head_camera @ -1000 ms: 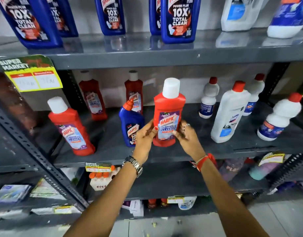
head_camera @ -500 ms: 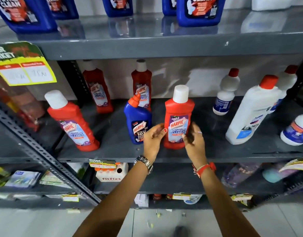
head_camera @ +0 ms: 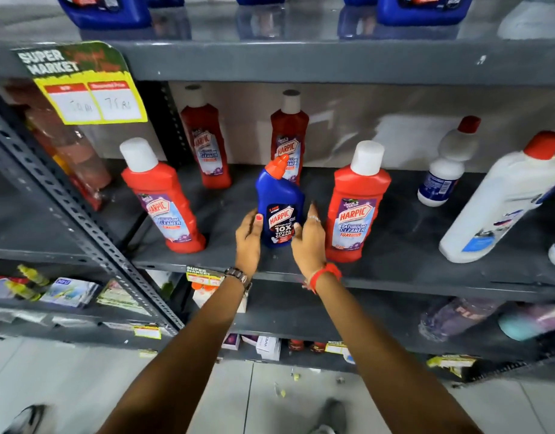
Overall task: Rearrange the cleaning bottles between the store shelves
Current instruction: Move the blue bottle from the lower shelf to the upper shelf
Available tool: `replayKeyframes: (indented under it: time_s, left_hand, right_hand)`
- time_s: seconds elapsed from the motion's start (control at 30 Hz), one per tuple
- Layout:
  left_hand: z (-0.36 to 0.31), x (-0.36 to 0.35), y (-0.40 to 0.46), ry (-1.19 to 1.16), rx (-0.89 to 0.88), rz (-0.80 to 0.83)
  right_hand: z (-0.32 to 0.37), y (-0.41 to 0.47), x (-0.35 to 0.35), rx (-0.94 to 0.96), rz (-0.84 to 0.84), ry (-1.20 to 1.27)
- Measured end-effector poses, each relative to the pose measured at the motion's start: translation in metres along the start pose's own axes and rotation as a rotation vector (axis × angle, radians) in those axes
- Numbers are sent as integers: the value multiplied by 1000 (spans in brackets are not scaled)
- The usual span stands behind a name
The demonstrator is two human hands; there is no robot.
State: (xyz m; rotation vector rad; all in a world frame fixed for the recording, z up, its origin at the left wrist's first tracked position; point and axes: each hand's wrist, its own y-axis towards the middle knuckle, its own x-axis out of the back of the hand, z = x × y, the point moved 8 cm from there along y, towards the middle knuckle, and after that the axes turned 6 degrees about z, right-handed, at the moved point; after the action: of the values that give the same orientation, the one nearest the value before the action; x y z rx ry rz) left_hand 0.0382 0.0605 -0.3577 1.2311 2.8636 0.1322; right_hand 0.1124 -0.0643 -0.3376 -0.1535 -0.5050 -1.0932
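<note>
Blue Harpic bottle [head_camera: 280, 204] upright near the front of the middle shelf [head_camera: 395, 270], between two red bathroom-cleaner bottles. Left hand [head_camera: 248, 242] and right hand [head_camera: 309, 242] cupped loosely against its sides, thumbs on the label, fingers not fully wrapped round. Risk, as a guess: a hasty lift with so light a hold could tip it into the nearest red bottle [head_camera: 356, 205] just beside the right hand. Counted on this shelf: one blue, four red, at least three white [head_camera: 502, 202].
</note>
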Motion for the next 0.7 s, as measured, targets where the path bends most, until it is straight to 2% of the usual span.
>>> replayKeyframes:
  time_s: [0.1, 0.23, 0.4, 0.7]
  left_hand:
    - [-5, 1, 2, 73, -13, 38]
    - [-8, 8, -8, 80, -29, 85]
    - [-31, 26, -43, 17, -79, 73]
    - [-159, 43, -75, 73, -273, -18]
  right_hand:
    - [-11, 12, -2, -111, 63, 120]
    - [-17, 6, -1, -88, 72, 179]
    - [5, -28, 8, 32, 65, 197]
    - [124, -69, 79, 308, -39, 299]
